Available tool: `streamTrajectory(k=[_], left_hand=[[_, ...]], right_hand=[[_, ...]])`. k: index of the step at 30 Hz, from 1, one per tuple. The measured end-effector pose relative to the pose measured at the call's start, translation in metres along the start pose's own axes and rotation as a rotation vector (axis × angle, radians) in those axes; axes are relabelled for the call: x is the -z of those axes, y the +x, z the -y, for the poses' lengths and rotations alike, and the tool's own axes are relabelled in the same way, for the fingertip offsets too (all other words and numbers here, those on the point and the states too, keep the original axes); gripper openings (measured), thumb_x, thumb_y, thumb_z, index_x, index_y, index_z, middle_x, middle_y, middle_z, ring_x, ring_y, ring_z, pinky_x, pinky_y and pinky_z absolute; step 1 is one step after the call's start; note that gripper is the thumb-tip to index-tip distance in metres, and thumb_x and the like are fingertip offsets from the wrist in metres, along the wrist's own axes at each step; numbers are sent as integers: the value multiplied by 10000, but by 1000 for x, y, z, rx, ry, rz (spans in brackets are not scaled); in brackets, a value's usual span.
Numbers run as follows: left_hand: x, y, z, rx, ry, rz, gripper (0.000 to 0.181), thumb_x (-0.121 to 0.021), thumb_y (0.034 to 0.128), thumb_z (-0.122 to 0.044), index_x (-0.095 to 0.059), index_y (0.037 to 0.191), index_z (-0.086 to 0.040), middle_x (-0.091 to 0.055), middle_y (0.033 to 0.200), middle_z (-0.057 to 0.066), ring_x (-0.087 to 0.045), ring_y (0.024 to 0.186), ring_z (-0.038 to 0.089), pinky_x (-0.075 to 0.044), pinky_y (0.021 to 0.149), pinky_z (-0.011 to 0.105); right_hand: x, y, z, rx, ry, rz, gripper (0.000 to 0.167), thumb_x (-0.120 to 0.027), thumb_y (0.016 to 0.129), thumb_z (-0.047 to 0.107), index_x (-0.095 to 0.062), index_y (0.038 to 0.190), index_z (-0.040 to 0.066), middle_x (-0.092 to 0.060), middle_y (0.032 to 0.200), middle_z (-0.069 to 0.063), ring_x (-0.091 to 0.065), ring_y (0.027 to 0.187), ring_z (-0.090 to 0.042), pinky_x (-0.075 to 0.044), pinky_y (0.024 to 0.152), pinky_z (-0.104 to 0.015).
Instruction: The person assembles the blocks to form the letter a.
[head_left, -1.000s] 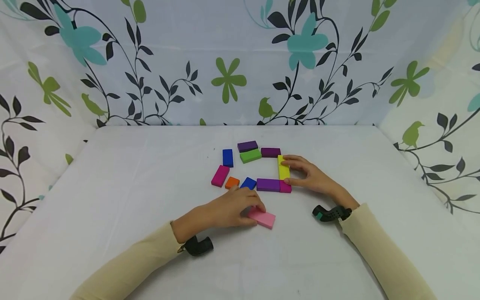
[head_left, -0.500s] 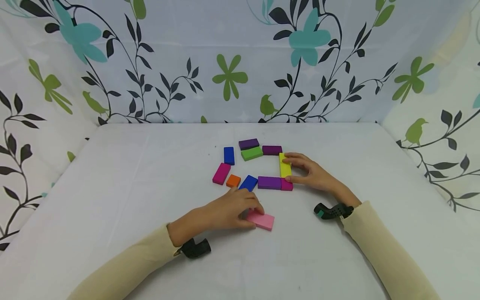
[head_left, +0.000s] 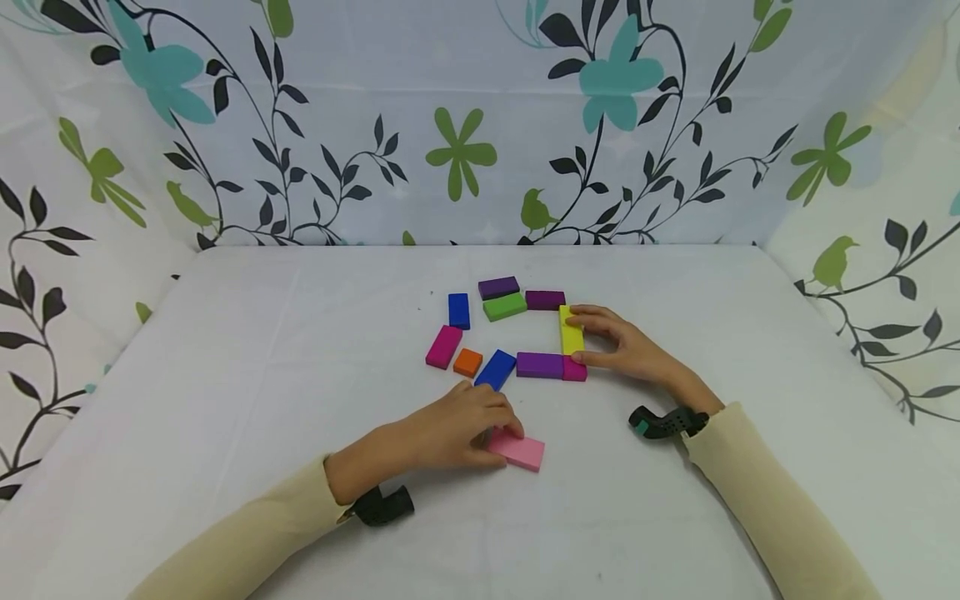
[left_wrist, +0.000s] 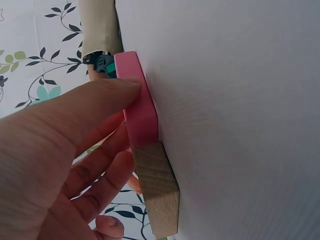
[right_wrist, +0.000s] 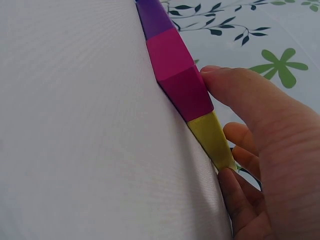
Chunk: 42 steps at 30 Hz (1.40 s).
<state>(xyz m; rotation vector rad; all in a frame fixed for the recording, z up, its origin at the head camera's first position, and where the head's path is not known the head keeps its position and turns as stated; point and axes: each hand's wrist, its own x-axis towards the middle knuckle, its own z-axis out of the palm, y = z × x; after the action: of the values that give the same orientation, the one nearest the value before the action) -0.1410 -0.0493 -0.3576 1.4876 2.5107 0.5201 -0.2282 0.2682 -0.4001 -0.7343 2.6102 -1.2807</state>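
In the head view my left hand [head_left: 450, 429] pinches a pink block [head_left: 517, 450] flat on the table, thumb on the near side and fingers on the far side. The left wrist view shows a bare wooden block [left_wrist: 157, 187] end to end with the pink one; from above, my hand seems to hide it. My right hand [head_left: 626, 346] holds the right end of the block row, its fingers at the far end of a yellow block [head_left: 572, 332]. Its thumb [right_wrist: 235, 82] rests on a magenta block [right_wrist: 182, 85] touching the yellow one.
Blocks form a loose ring: purple [head_left: 540, 365], blue [head_left: 496, 368], orange [head_left: 468, 362], pinkish-red [head_left: 444, 347], another blue [head_left: 459, 311], green [head_left: 505, 307], dark purple [head_left: 498, 287] and plum [head_left: 545, 300]. Patterned cloth [head_left: 300, 125] hangs behind the white table [head_left: 225, 375].
My left hand has slid the pink block slightly toward me and to the left, uncovering more of the near blue block. The right hand stays at the yellow and magenta blocks.
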Motion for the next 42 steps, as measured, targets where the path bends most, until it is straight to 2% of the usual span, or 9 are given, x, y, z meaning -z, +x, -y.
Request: streamTrajectory(k=[16,20,29,42], left_hand=[[-2,-10,0,-27,41,-34,313,-752,857,-327,-678,1129,-190,-640,1115,-34,-521,1120,147,-404,945,352],[-2,-9,3,-29,43,-50,303,-753,857,-317,-677,1123,-195,-636,1112,-44,-518,1115,136,-401,931,343],[-2,-9,3,-27,18,-36,298,-750,860,-304,-676,1125,-189,-637,1112,-49,-517,1108,129,-400,922,330],[-4,-10,4,-24,18,-58,287,-740,868,-312,-676,1122,-196,-634,1117,-53,-518,1116,127,-392,910,324]], right_hand=[[0,1,0,-2,-13,4,584,-728,881,193,-509,1408,72,-326,1550,-101,-250,1443,-337,-240,1136,-572],[1,2,0,4,-19,-4,580,-728,882,195,-512,1407,79,-326,1551,-90,-271,1435,-334,-254,1133,-564],[1,1,-1,-8,-11,-3,566,-723,887,193,-517,1401,76,-324,1552,-97,-235,1449,-336,-223,1141,-576],[0,0,1,-10,-15,-2,568,-719,891,197,-511,1406,76,-319,1552,-100,-261,1437,-344,-241,1136,-571]])
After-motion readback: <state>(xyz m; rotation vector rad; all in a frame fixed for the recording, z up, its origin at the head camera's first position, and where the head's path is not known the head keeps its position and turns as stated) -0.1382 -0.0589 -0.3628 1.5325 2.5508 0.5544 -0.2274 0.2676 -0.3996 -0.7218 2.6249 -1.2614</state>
